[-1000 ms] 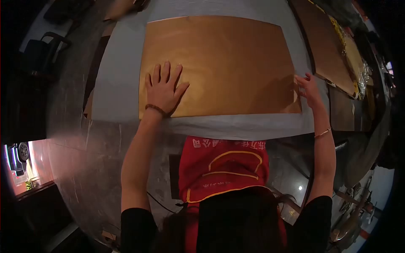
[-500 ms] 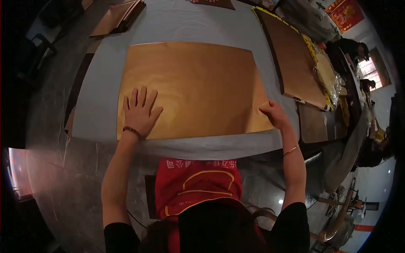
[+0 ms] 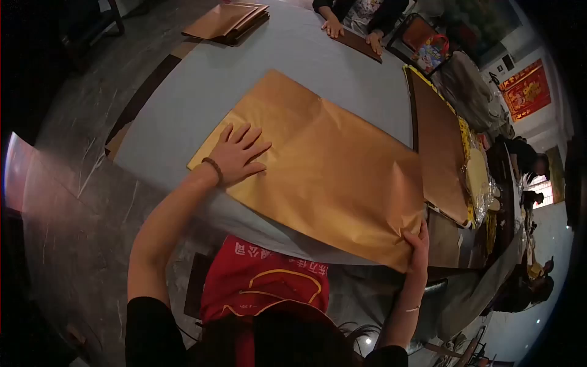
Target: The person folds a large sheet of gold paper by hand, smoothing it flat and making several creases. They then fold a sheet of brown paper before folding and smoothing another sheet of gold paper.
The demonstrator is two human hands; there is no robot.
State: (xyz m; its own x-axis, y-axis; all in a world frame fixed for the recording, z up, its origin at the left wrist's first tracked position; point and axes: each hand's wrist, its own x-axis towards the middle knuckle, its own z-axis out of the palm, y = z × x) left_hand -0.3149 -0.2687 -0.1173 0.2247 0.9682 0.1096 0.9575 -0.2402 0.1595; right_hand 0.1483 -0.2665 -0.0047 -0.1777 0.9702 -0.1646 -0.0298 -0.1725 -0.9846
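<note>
pressing flat and open, the left hand (image 3: 239, 156) pins the gold sheet (image 3: 330, 165) to the surface (image 3: 202, 92) while the right hand (image 3: 418, 244) pinches its near corner.

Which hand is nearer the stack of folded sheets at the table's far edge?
Left. The left hand lies flat on the gold sheet, on the stack's side; the right hand pinches the sheet's near corner, much farther off.
</note>
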